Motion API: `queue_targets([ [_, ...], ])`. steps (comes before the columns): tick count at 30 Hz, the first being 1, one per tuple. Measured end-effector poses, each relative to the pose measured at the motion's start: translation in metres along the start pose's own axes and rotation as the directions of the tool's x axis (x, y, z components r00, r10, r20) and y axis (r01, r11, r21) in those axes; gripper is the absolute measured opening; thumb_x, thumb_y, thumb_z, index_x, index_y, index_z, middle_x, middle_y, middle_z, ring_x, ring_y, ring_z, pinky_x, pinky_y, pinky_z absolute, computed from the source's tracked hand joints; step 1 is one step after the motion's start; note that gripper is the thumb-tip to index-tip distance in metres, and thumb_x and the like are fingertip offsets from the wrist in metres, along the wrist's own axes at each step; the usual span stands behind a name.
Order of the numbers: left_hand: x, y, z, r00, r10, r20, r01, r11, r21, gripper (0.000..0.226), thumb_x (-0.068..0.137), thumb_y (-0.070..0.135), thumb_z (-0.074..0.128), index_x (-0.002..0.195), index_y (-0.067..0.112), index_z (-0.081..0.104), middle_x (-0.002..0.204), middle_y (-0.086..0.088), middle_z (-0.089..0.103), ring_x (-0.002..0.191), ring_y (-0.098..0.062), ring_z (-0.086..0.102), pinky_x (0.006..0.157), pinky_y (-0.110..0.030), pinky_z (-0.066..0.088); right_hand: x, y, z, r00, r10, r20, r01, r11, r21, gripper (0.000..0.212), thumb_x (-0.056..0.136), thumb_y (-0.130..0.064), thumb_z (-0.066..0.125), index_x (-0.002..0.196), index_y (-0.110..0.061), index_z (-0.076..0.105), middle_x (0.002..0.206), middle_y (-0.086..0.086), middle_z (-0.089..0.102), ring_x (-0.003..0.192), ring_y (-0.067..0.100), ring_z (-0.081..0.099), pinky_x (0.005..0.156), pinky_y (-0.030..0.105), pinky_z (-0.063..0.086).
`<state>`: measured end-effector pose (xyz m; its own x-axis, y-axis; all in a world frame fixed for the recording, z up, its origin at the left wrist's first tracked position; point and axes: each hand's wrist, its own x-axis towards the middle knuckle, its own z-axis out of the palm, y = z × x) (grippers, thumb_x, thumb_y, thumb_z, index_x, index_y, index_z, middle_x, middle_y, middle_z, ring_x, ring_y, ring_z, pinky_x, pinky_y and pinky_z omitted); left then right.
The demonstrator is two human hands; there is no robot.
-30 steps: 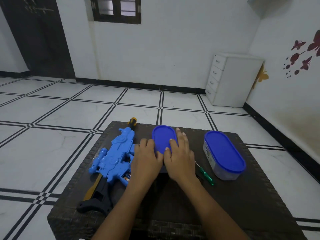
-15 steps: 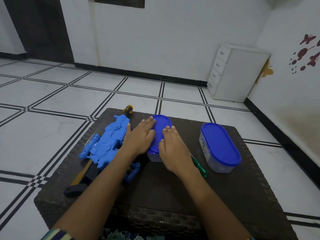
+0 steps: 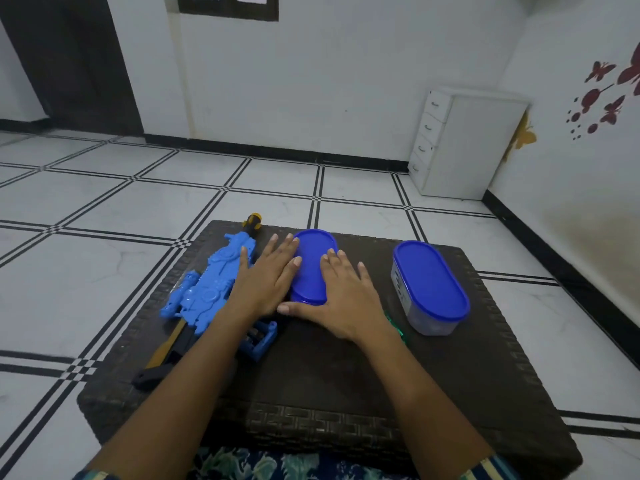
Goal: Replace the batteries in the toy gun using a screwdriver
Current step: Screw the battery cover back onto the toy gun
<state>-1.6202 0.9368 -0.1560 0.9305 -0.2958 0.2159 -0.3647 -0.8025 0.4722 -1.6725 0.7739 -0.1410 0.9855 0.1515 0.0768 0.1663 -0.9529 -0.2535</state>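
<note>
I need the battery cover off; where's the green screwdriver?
In the head view, the green screwdriver lies on the table, mostly hidden beneath the right hand, just left of the right-side blue-lidded container.

No legible text, brand, number or sign. Dark printed marks on the clear side wall of the right-hand blue-lidded container (image 3: 401, 289) are too small and blurred to read.

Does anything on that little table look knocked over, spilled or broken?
Nothing stands out. The toy gun lies flat, the middle container and the right container stand upright with lids on, and the green screwdriver lies mostly hidden behind the right hand.
</note>
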Motion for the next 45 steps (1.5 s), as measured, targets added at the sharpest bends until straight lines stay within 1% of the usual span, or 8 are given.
queue_targets([
  [7,-0.054,-0.008,-0.033,0.997,-0.076,-0.027,0.079,0.993,0.090,0.040,0.099,0.035,0.036,0.137,0.030,0.046,0.148,0.009,0.041,0.141,-0.013,0.030,0.115,-0.050,-0.006,-0.003,0.017,-0.011,0.987,0.132,-0.097,-0.121,0.987,0.108,0.111,0.076,-0.079,0.048,0.154,-0.011,0.009,0.163,0.005,0.004,0.150,0.020,0.001,0.121,0.039,0.008],
  [13,-0.110,-0.035,-0.043,0.992,-0.125,0.024,0.125,0.992,-0.034,0.036,0.092,0.025,0.049,0.126,0.027,0.058,0.136,0.003,0.056,0.126,-0.020,0.050,0.108,-0.039,0.036,-0.041,0.022,-0.032,0.955,0.256,-0.151,-0.207,0.937,0.280,0.020,0.088,-0.021,0.068,0.107,-0.018,0.063,0.106,0.002,0.066,0.091,0.011,0.060,0.085,0.028,0.052],
  [19,-0.128,-0.032,-0.050,0.991,-0.127,0.043,0.127,0.992,0.015,0.036,0.092,0.021,0.054,0.128,0.025,0.057,0.141,0.005,0.051,0.130,-0.018,0.046,0.107,-0.032,0.037,-0.070,0.019,-0.025,0.949,0.280,0.146,-0.305,0.932,0.194,0.045,0.089,-0.016,0.066,0.132,-0.021,0.053,0.127,0.002,0.059,0.115,0.016,0.057,0.096,0.031,0.047],
  [26,-0.129,-0.021,-0.051,0.987,-0.148,-0.067,0.147,0.989,-0.020,0.026,0.092,0.027,0.050,0.113,0.034,0.064,0.114,0.010,0.067,0.104,-0.011,0.059,0.084,-0.027,0.047,-0.062,0.014,-0.003,0.949,0.316,-0.026,-0.312,0.946,0.089,0.024,0.089,-0.030,0.066,0.109,-0.020,0.058,0.116,0.000,0.051,0.105,0.014,0.054,0.090,0.032,0.051],
  [33,-0.120,-0.019,-0.057,0.984,-0.159,-0.084,0.161,0.987,0.015,0.029,0.092,0.023,0.045,0.112,0.034,0.063,0.114,0.011,0.064,0.109,-0.012,0.055,0.092,-0.039,0.044,-0.059,-0.002,-0.011,0.954,0.261,-0.146,-0.269,0.962,-0.042,0.015,0.086,-0.031,0.064,0.090,-0.023,0.053,0.088,-0.005,0.059,0.085,0.010,0.056,0.080,0.029,0.052],
  [37,-0.113,-0.026,-0.056,0.978,-0.188,-0.084,0.187,0.982,-0.026,0.029,0.091,0.021,0.046,0.110,0.034,0.064,0.112,0.012,0.064,0.110,-0.013,0.054,0.094,-0.042,0.043,-0.064,-0.023,-0.030,0.886,0.275,-0.373,-0.167,0.941,0.296,0.034,0.077,-0.029,0.074,0.098,-0.026,0.048,0.084,-0.004,0.057,0.075,0.011,0.055,0.066,0.023,0.048],
  [41,-0.107,-0.028,-0.056,0.972,-0.218,-0.087,0.215,0.976,-0.047,0.024,0.090,0.020,0.047,0.100,0.032,0.066,0.107,0.011,0.065,0.106,-0.015,0.054,0.094,-0.045,0.042,-0.070,-0.067,-0.030,0.915,0.272,-0.298,0.031,0.689,0.724,0.021,0.074,-0.011,0.078,0.090,-0.021,0.068,0.077,-0.005,0.067,0.065,0.006,0.062,0.060,0.017,0.049],
  [45,-0.103,-0.033,-0.056,0.970,-0.235,-0.059,0.224,0.963,-0.150,0.025,0.086,0.015,0.050,0.082,0.036,0.063,0.102,0.013,0.066,0.104,-0.015,0.055,0.094,-0.049,0.043,-0.070,-0.083,0.004,0.958,0.019,-0.288,0.165,0.782,0.601,0.015,0.076,-0.012,0.078,0.090,-0.018,0.075,0.090,-0.004,0.065,0.081,0.003,0.064,0.069,0.015,0.054],
])
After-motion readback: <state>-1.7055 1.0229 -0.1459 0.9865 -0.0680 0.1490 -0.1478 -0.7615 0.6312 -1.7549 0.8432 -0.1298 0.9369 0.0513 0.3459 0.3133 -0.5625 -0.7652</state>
